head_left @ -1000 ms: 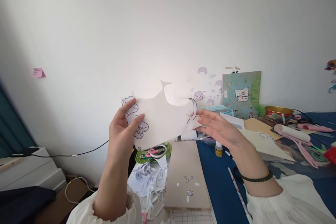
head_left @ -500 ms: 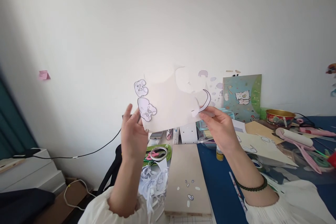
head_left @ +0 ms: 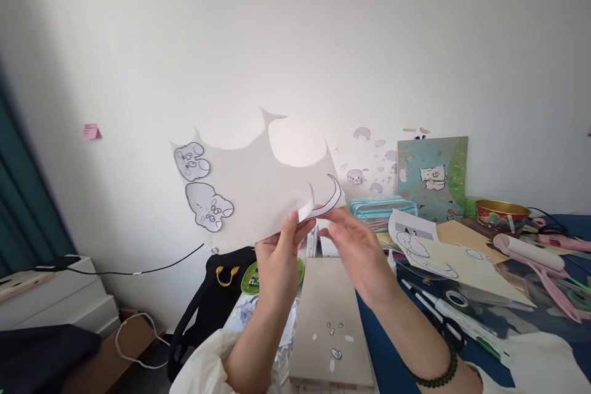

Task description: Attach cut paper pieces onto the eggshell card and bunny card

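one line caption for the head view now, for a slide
Both hands hold up a cut sheet of paper beside a curved strip, above a cluttered blue desk.

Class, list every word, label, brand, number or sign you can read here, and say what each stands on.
No word, brand, number or sign can be read.
Pink note on the wall: faint marks, too small and blurred to read.
Red tin: printed side, too small to read.
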